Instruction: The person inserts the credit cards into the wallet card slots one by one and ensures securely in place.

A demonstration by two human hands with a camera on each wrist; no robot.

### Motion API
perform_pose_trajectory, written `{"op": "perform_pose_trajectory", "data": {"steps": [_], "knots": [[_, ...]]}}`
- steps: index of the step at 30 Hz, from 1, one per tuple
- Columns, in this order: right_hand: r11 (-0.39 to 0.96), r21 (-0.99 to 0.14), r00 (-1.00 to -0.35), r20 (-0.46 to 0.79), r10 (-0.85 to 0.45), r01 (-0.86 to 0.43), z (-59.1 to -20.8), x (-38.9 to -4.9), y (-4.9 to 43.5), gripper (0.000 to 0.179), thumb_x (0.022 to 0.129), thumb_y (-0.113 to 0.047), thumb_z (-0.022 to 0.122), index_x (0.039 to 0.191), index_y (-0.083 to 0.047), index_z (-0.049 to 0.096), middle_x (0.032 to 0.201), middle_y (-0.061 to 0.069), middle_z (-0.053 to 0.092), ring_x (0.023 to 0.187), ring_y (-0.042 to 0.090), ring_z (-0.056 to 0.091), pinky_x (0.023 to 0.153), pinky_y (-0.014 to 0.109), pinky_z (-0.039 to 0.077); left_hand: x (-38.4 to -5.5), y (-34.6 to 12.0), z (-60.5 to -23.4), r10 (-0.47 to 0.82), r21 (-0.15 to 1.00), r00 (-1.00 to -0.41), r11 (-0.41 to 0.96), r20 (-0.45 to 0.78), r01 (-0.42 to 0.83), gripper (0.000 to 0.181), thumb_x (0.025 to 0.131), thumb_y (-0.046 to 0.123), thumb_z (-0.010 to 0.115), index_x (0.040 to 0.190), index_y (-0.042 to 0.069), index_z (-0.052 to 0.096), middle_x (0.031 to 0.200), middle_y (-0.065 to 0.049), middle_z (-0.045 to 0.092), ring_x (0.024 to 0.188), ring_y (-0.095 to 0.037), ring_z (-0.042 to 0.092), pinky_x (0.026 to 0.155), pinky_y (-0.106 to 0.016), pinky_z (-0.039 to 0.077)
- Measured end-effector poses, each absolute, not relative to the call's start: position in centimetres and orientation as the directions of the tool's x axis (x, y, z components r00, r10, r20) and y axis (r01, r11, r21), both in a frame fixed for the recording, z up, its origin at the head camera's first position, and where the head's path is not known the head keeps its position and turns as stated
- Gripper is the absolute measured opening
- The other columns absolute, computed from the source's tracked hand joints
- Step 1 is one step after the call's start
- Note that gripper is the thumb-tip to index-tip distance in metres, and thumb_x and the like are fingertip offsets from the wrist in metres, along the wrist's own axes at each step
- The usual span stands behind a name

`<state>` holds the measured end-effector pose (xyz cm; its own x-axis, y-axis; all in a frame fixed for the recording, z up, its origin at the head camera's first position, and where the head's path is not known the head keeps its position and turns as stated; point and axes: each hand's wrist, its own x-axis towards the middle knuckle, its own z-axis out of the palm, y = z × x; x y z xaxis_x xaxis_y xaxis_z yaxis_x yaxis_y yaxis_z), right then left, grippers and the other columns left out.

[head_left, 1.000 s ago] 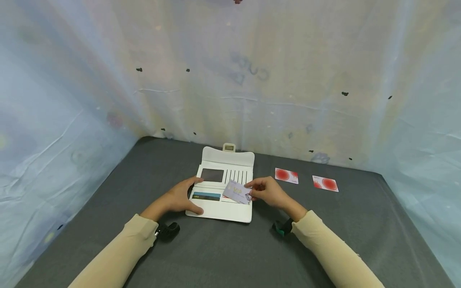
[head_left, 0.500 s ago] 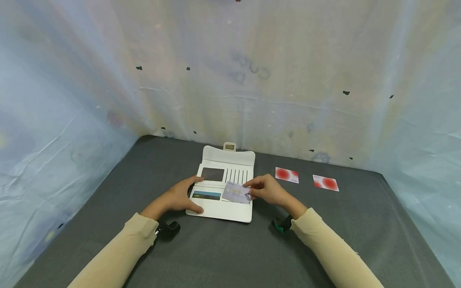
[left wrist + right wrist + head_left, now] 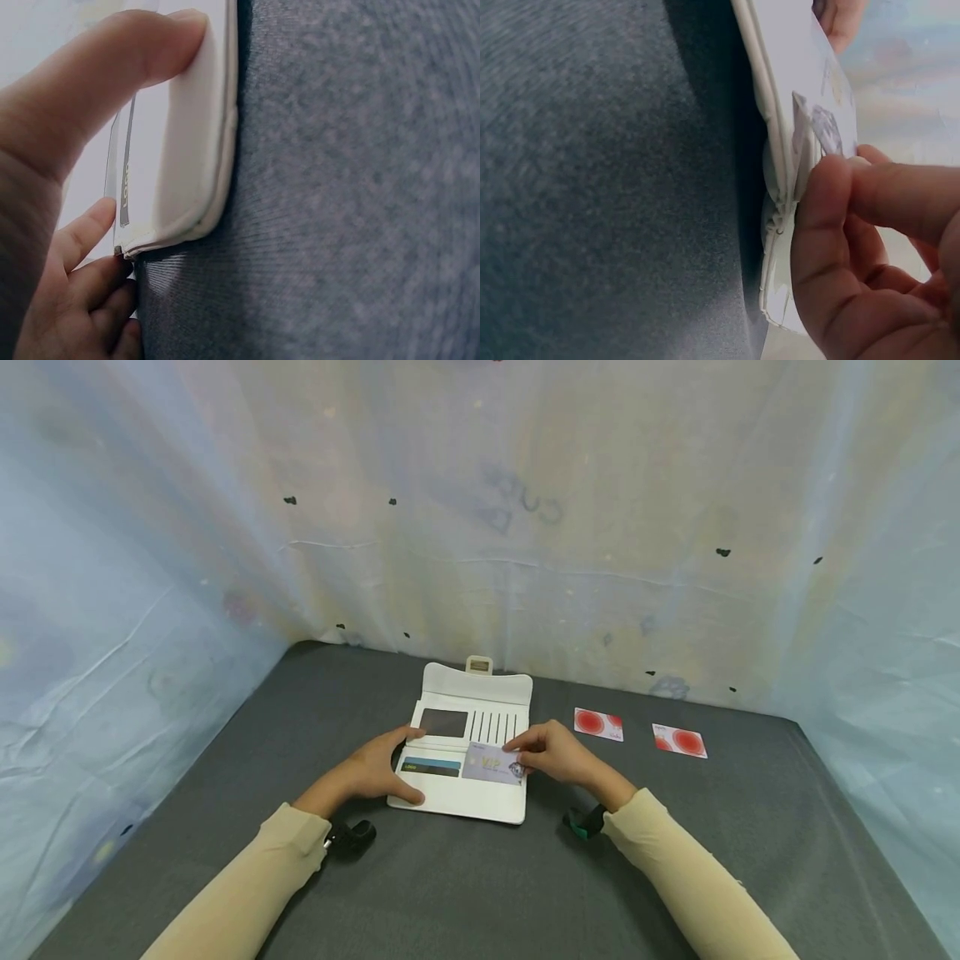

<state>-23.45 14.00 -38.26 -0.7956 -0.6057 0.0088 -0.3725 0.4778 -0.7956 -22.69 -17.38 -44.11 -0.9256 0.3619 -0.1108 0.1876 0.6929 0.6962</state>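
A white wallet (image 3: pixel 457 803) lies unfolded on the grey table. My left hand (image 3: pixel 372 768) grips its left side, thumb over the lower panel and index finger near the fold; the other fingers curl at the edge in the left wrist view. Between thumb and index finger my right hand (image 3: pixel 558 753) pinches the right end of a pale lilac VIP card (image 3: pixel 489 763). The card lies level over the lower right pocket, its lower edge right at the pocket's opening. A blue and dark card (image 3: pixel 431 767) is tucked in the lower left pocket.
Two red and white cards lie on the table to the right, a nearer one (image 3: pixel 597 724) and a farther one (image 3: pixel 679 741). The wallet's clasp tab (image 3: pixel 479 665) points to the back. A pale patterned curtain (image 3: pixel 525 527) hangs behind the table.
The lilac card has turned from tilted to level with the pocket and sits slightly lower. A red edge seen beneath it earlier is now covered. The left hand stays in place.
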Motion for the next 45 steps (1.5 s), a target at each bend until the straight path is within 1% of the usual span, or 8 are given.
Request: {"op": "perform_pose_trajectory", "data": {"steps": [4,8,14,23,28,34,39,45], "knots": [[0.480,-0.792,-0.800,0.017,-0.600,-0.377,-40.0,-24.5,14.4,0.023,0.089,0.011,0.056,0.109,0.012,0.067,0.097,0.030,0.069,0.075,0.042,0.065,0.072,0.058,0.053,-22.7,-17.4,-44.2,0.359,0.693,-0.926,0.697,-0.115,0.184,0.105,0.058,0.044,0.091,0.146,0.019,0.040,0.152,-0.012,0.038,0.140,-0.036,0.035,0.107,-0.057,0.033],[0.478,-0.792,-0.805,0.028,-0.592,-0.379,-41.1,-25.3,14.8,0.023,0.089,0.008,0.058,0.109,0.008,0.069,0.098,0.026,0.070,0.074,0.036,0.067,0.070,0.054,0.055,-22.8,-17.4,-44.3,0.363,0.691,-0.925,0.697,-0.110,0.191,0.104,0.058,0.044,0.091,0.146,0.019,0.040,0.152,-0.012,0.039,0.139,-0.035,0.036,0.107,-0.057,0.033],[0.475,-0.795,-0.805,0.028,-0.592,-0.378,-41.2,-25.5,15.0,0.022,0.089,0.004,0.062,0.107,0.002,0.073,0.096,0.019,0.072,0.071,0.028,0.067,0.068,0.049,0.056,-22.8,-17.3,-44.3,0.369,0.695,-0.923,0.692,-0.108,0.196,0.105,0.059,0.044,0.090,0.147,0.018,0.039,0.153,-0.013,0.037,0.140,-0.036,0.034,0.107,-0.058,0.032],[0.493,-0.785,-0.806,0.014,-0.591,-0.375,-41.4,-25.5,14.6,0.021,0.088,0.004,0.062,0.104,0.000,0.074,0.095,0.016,0.073,0.067,0.015,0.065,0.065,0.038,0.058,-22.8,-17.4,-44.3,0.369,0.698,-0.923,0.690,-0.109,0.193,0.104,0.058,0.044,0.090,0.146,0.020,0.040,0.152,-0.012,0.038,0.140,-0.035,0.035,0.107,-0.057,0.033],[0.494,-0.792,-0.813,0.005,-0.582,-0.358,-41.3,-25.2,14.6,0.020,0.087,0.002,0.063,0.104,0.000,0.074,0.089,0.015,0.073,0.068,0.014,0.064,0.065,0.035,0.058,-22.8,-17.4,-44.2,0.364,0.698,-0.924,0.692,-0.117,0.184,0.104,0.058,0.043,0.091,0.146,0.019,0.040,0.152,-0.014,0.038,0.139,-0.037,0.035,0.106,-0.058,0.033],[0.506,-0.788,-0.819,-0.003,-0.573,-0.351,-41.2,-25.1,14.4,0.020,0.086,0.002,0.064,0.103,-0.001,0.074,0.084,0.014,0.072,0.064,0.010,0.053,0.058,0.022,0.049,-22.9,-17.3,-44.0,0.358,0.691,-0.925,0.701,-0.127,0.176,0.105,0.058,0.042,0.091,0.146,0.019,0.040,0.151,-0.015,0.039,0.138,-0.037,0.037,0.105,-0.057,0.034],[0.534,-0.760,-0.819,-0.003,-0.574,-0.371,-41.1,-25.1,14.5,0.018,0.085,0.000,0.066,0.099,-0.005,0.077,0.086,0.010,0.074,0.061,0.008,0.047,0.054,0.020,0.040,-22.9,-17.3,-43.9,0.349,0.685,-0.925,0.711,-0.148,0.158,0.105,0.058,0.042,0.091,0.146,0.021,0.040,0.151,-0.016,0.039,0.138,-0.037,0.037,0.105,-0.057,0.035],[0.531,-0.765,-0.803,-0.030,-0.596,-0.366,-41.0,-25.0,14.7,0.017,0.085,-0.001,0.069,0.099,-0.006,0.077,0.094,0.008,0.075,0.065,0.006,0.053,0.058,0.020,0.045,-22.9,-17.4,-43.5,0.334,0.678,-0.928,0.721,-0.163,0.140,0.105,0.057,0.041,0.092,0.146,0.021,0.040,0.150,-0.017,0.039,0.137,-0.037,0.038,0.104,-0.057,0.036]]}}
